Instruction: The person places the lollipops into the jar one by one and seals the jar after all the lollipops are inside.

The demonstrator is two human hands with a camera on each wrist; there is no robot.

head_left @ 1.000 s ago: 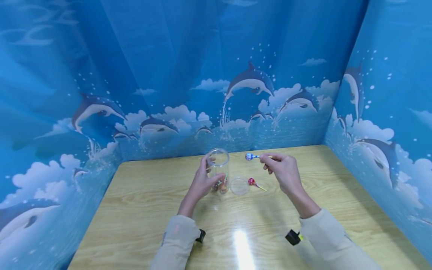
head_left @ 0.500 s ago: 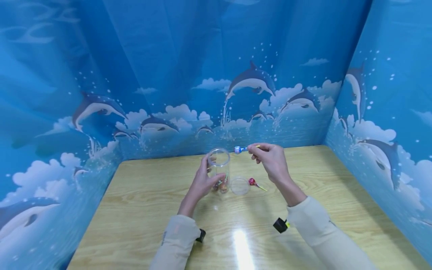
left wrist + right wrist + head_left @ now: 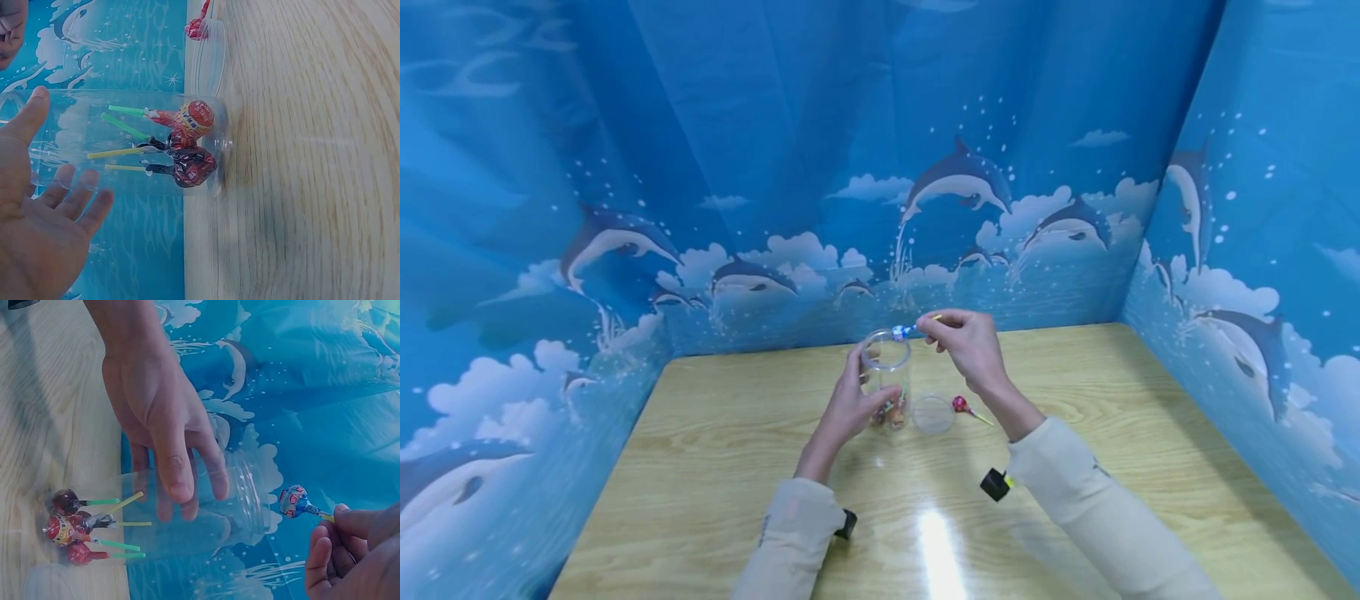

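A clear plastic jar stands upright on the table, its mouth uncovered. My left hand grips it from the left, thumb in front and fingers behind. Inside, at the bottom, several wrapped lollipops stand with green and yellow sticks upward. My right hand pinches the yellow stick of a blue-wrapped lollipop between thumb and fingers. In the head view the candy ball overlaps the jar's far rim; in the right wrist view it is just beyond the mouth.
The round clear lid lies flat on the wooden table, right beside the jar. A red-wrapped lollipop with a yellow stick lies to the right of the lid. Blue dolphin-print curtains enclose the table at the back and sides.
My right hand has moved left with the blue lollipop, from the right of the jar to its mouth. The left hand and the jar have stayed in place.
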